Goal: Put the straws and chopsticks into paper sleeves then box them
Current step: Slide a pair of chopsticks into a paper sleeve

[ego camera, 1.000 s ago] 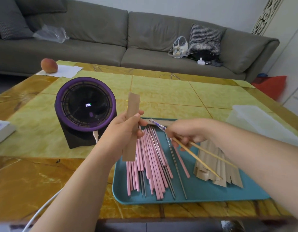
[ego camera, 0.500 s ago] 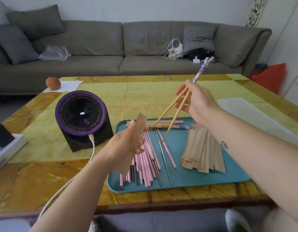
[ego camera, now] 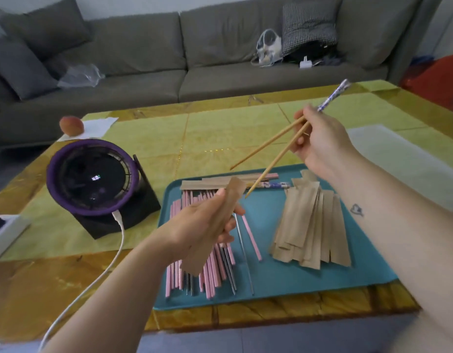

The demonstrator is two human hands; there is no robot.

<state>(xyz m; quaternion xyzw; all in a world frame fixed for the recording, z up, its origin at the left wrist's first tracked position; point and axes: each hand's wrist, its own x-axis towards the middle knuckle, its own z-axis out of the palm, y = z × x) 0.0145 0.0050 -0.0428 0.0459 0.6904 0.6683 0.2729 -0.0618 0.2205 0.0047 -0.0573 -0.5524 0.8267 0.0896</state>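
My left hand (ego camera: 200, 225) grips a brown paper sleeve (ego camera: 220, 220), held tilted above the teal tray (ego camera: 309, 284). My right hand (ego camera: 319, 141) holds a pair of wooden chopsticks (ego camera: 273, 151) with blue patterned tops, raised over the tray's far edge. Their thin tips point down and left, and the nearer tip is close to the sleeve's upper opening. On the tray lie pink and metal straws (ego camera: 215, 266) at the left, a fanned pile of paper sleeves (ego camera: 312, 222) at the right, and another chopstick pair (ego camera: 271, 185) at the far edge.
A purple-rimmed round fan (ego camera: 93, 177) on a black stand sits left of the tray, with a white cable (ego camera: 103, 263) running toward me. A peach (ego camera: 71, 125) on paper is at the far left. A translucent flat box (ego camera: 403, 159) lies right. A grey sofa stands behind.
My right hand lifted the chopsticks off the tray and turned their tips down toward the sleeve. The left hand tilted the sleeve toward them.
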